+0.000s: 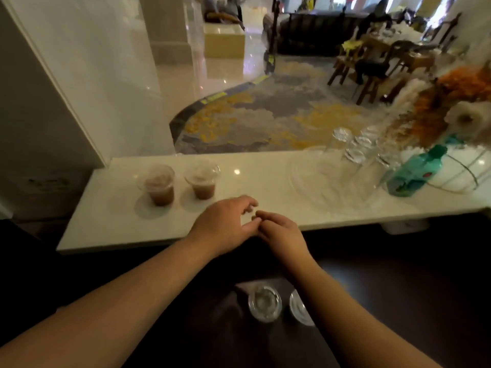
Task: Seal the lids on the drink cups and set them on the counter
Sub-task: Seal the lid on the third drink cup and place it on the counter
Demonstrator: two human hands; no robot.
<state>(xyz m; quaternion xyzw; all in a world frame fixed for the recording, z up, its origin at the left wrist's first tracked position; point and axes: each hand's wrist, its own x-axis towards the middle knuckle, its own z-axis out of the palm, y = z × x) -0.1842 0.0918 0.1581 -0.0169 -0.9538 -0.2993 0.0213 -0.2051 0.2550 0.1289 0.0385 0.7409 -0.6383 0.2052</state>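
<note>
Both hands meet at the near edge of the white counter (265,181), empty as far as the view shows. The left hand (225,221) is loosely spread, fingers curved and a little apart, with its thumb touching the fingertips of the right hand (281,232), which is curled narrower; neither holds a cup or lid.

Beyond and to the left of the left hand stand 2 drink cups with brown liquid: the nearer cup (203,180) and, further left, the outer cup (159,184). Each seems to carry a clear lid, though blur keeps me from telling how firmly they are pressed down. These 2 look finished and placed.

Below the hands, between the forearms on the dark lower surface, sit 2 more clear lidded tops (265,302), one partly hidden by the right forearm. I judge these are the cups left to seal and lift up, so the task looks roughly halfway.

Far right of the right hand are upturned glasses (356,150), a teal bottle (414,171) and dried flowers (451,102).
</note>
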